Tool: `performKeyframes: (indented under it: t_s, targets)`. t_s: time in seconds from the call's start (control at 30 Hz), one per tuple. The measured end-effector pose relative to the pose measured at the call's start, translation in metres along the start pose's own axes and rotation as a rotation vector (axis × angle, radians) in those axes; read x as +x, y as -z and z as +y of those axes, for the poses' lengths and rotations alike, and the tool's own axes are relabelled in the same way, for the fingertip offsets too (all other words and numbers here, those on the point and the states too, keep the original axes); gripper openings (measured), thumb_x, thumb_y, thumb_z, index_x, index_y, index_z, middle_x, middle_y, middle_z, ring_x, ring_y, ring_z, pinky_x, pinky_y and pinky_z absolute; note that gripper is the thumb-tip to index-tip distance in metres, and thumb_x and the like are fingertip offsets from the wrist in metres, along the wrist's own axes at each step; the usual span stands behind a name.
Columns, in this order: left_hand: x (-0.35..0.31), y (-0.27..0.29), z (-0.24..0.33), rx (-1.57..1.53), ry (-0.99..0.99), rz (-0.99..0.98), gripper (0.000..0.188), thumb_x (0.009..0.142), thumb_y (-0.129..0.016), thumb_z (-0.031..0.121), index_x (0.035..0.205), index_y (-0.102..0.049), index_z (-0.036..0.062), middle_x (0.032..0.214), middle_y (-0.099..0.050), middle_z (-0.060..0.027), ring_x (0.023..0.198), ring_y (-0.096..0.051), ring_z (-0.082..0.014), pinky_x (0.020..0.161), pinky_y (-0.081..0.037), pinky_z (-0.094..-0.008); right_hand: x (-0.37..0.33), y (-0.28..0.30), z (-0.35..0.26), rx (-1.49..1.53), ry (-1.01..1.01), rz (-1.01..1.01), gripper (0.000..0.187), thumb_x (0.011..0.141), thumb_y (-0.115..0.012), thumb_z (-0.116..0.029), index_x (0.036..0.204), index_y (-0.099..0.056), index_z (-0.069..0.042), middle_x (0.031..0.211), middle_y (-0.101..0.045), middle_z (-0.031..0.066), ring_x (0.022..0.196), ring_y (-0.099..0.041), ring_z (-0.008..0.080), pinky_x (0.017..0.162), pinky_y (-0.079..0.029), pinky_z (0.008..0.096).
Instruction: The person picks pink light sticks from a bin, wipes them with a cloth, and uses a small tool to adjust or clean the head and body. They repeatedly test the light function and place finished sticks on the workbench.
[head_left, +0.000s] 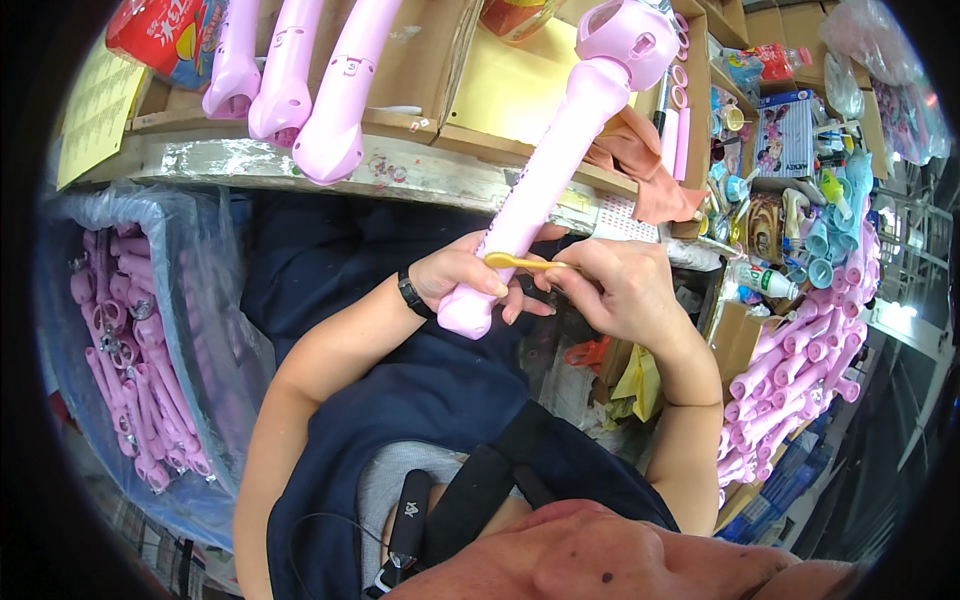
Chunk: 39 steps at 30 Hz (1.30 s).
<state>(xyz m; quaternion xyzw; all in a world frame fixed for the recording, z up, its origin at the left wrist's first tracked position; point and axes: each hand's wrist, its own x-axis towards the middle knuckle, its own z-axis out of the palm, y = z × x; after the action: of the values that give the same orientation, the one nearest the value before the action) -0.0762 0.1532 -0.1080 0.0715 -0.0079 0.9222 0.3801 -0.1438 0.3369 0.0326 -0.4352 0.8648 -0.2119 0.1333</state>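
Observation:
A pink plastic toy wand [560,150] slants across the middle, its round head up over the bench and its handle end low. My left hand [458,272] is closed around the lower handle. In my right hand [625,285], a thin yellow tool [507,261] with a rounded, spoon-like end is pinched between the fingers. That rounded end lies across the wand's handle, close to my left thumb; whether it presses on the handle I cannot tell. Three pink handle pieces [340,125] lie on the bench at the upper left, their ends jutting over its edge.
The worn bench edge [400,175] runs in front of me. An orange cloth [650,170] hangs over it on the right. At left stands a blue-lined bin [190,300] of pink parts. Pink tubes [790,370] are piled at right, below a white bottle [765,279] and small parts.

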Motion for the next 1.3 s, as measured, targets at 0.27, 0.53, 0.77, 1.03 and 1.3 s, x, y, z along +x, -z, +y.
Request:
performKeyframes:
  t_s: [0.27, 0.53, 0.77, 1.03, 1.3]
  targets:
    - [0.0, 0.0, 0.001, 0.027, 0.008, 0.006, 0.091, 0.072, -0.064, 0.002, 0.151, -0.018, 0.0007, 0.111, -0.059, -0.0162, 0.074, -0.069, -0.0259, 0.106, -0.038, -0.0566, -0.001, -0.005, 0.002, -0.097, -0.244, 0.18, 0.011, 0.083, -0.07, -0.021, 0.077, -0.065, -0.012, 0.065, -0.063, 0.006, 0.055, -0.063, 0.0255, 0.05, -0.048, 0.0346]
    - [-0.002, 0.0, 0.0, -0.003, -0.008, -0.009, 0.095, 0.071, -0.062, 0.002, 0.152, -0.011, -0.0021, 0.113, -0.06, -0.0174, 0.074, -0.069, -0.0254, 0.106, -0.035, -0.0612, -0.005, -0.005, -0.001, -0.18, -0.284, 0.267, 0.016, 0.084, -0.07, -0.027, 0.079, -0.065, -0.012, 0.066, -0.063, 0.0073, 0.058, -0.064, 0.0254, 0.051, -0.048, 0.0359]
    - [-0.002, -0.004, 0.001, -0.018, -0.012, -0.025, 0.096, 0.07, -0.061, 0.004, 0.152, -0.011, -0.0017, 0.112, -0.06, -0.0157, 0.071, -0.068, -0.0232, 0.108, -0.033, -0.0613, -0.003, -0.001, 0.057, 0.075, -0.373, 0.767, 0.01, 0.091, -0.062, -0.009, 0.093, -0.066, 0.0, 0.08, -0.066, 0.006, 0.063, -0.059, 0.0111, 0.056, -0.045, 0.0256]
    - [0.0, -0.004, -0.004, -0.014, -0.053, -0.056, 0.095, 0.071, -0.06, 0.003, 0.152, -0.01, -0.0016, 0.115, -0.06, -0.0153, 0.074, -0.068, -0.0238, 0.109, -0.031, -0.0609, 0.059, 0.005, 0.187, -0.451, -0.605, 0.557, 0.036, 0.094, -0.05, -0.018, 0.124, -0.058, -0.001, 0.115, -0.06, 0.0265, 0.112, -0.054, 0.0404, 0.096, -0.043, 0.0425]
    - [0.0, -0.005, -0.004, -0.025, -0.059, -0.05, 0.094, 0.072, -0.061, 0.002, 0.152, -0.013, -0.0005, 0.117, -0.061, -0.0168, 0.077, -0.069, -0.024, 0.11, -0.033, -0.0562, -0.03, -0.003, 0.053, 0.374, -0.372, 0.567, 0.015, 0.094, -0.053, -0.007, 0.103, -0.063, 0.001, 0.094, -0.063, 0.0072, 0.086, -0.057, 0.0156, 0.078, -0.045, 0.0295]
